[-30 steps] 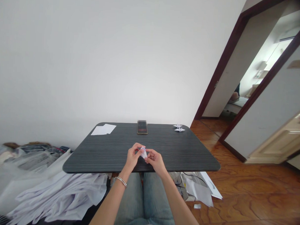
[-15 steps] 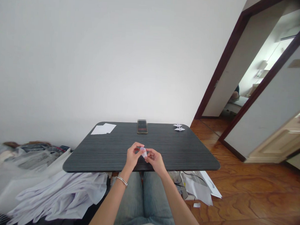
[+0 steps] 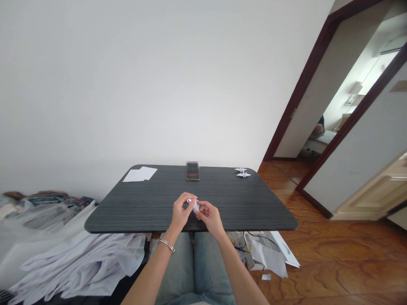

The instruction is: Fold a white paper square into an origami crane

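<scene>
- Your left hand [image 3: 179,216] and right hand [image 3: 210,218] were together above the dark wood-grain table [image 3: 136,212], and their fingertips pinched the folded white paper [image 3: 194,205] between them.
- The paper sat in the air near the table's front edge, above your jeans [image 3: 174,268]. If your grip had slackened, it could have slipped into your lap or under the table.
- Pinching too hard could have crumpled the small folds.
- Your fingers hid part of the paper, so a misaligned fold could have gone unnoticed.
- A dropped piece could have been lost among the loose papers [image 3: 269,259] on the wooden floor [image 3: 319,274].
</scene>
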`<control>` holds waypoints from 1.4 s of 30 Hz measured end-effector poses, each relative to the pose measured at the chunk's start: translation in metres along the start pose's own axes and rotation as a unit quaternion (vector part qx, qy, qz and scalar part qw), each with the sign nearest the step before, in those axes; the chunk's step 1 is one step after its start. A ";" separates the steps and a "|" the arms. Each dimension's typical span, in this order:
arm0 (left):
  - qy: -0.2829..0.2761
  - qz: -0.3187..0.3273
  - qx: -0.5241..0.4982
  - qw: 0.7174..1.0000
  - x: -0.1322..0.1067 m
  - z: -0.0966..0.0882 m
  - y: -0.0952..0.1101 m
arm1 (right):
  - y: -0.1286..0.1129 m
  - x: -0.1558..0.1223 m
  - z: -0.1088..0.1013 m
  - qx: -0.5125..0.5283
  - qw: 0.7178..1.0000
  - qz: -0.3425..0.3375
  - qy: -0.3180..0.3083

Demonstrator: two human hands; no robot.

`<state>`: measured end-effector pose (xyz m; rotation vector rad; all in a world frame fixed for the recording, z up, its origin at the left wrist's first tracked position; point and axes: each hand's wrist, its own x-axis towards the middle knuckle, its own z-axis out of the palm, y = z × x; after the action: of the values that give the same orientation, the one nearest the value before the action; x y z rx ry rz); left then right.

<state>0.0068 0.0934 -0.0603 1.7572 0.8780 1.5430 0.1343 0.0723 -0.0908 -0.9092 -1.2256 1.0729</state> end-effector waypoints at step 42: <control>-0.084 -0.003 -0.085 0.993 0.000 -0.003 -0.006 | 0.003 0.001 -0.006 0.023 1.000 0.009 -0.004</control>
<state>0.0033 0.0969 -0.0643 1.7300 0.6492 1.3991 0.1399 0.0742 -0.0942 -0.8830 -1.1972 1.1147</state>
